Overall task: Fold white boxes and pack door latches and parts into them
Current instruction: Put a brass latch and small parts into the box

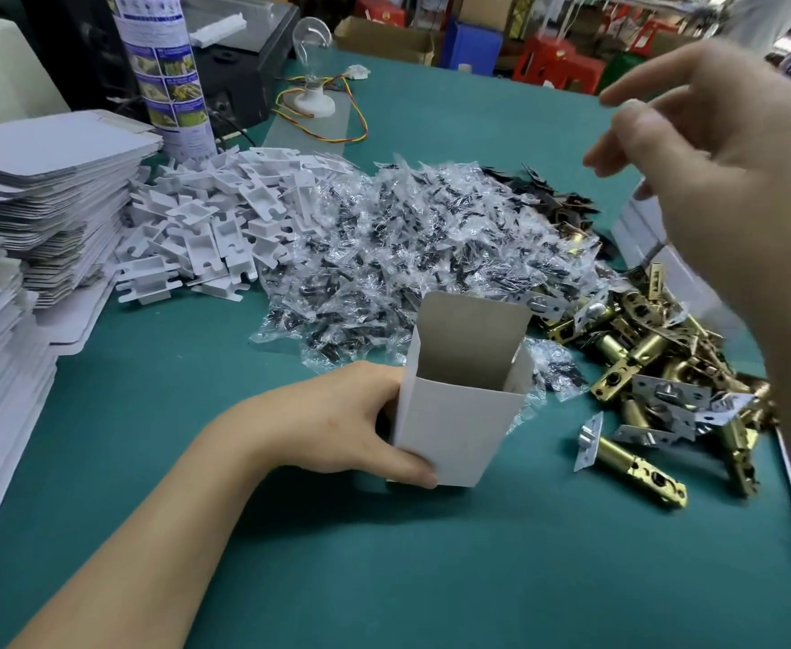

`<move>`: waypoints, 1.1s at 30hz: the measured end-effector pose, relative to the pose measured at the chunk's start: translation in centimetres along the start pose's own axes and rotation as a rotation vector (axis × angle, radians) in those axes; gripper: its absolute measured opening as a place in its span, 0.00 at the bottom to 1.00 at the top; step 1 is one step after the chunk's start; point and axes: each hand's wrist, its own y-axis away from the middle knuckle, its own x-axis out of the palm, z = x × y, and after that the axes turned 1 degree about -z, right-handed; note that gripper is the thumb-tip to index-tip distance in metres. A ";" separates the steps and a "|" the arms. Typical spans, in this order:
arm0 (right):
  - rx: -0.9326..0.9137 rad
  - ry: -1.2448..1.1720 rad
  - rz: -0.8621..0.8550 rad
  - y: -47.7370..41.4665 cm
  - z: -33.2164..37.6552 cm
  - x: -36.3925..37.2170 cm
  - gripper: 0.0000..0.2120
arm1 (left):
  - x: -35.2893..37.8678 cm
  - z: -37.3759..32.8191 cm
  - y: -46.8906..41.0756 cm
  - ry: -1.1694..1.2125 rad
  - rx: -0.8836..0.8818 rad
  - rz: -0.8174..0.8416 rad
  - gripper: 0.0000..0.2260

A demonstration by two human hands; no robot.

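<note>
Gripping the open-topped white box (459, 414) upright on the near bench (431, 555), the left hand (337, 419) wraps its side; the right hand (721, 147) hangs high right, fingers loose, holding nothing. Screw packets (407, 236) crowd just behind, brass latches (655, 367) right, flat box blanks (51, 189) left.

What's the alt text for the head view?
A person's left hand holds an open-topped white box upright over a green table, the right hand raised and empty. Behind lie piles of white plastic inserts, clear parts bags and brass latches; flat box blanks stack at left.
</note>
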 end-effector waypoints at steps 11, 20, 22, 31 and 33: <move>0.344 0.471 0.348 -9.6 -15.2 7.8 0.14 | 0.0 -0.4 0.0 0.020 0.029 0.000 0.16; 0.459 0.565 0.456 -13.7 -19.1 10.5 0.19 | -0.1 -0.4 -0.1 0.049 0.035 0.023 0.17; 0.489 0.624 0.498 -13.7 -19.9 10.9 0.18 | -0.1 -0.4 -0.1 0.060 0.029 0.021 0.17; 0.387 0.600 0.527 -14.1 -21.9 10.7 0.10 | -0.1 -0.5 -0.3 0.029 0.022 0.031 0.14; 0.382 0.591 0.515 -14.0 -21.9 10.7 0.07 | -0.1 -0.6 -0.2 0.040 0.034 0.035 0.16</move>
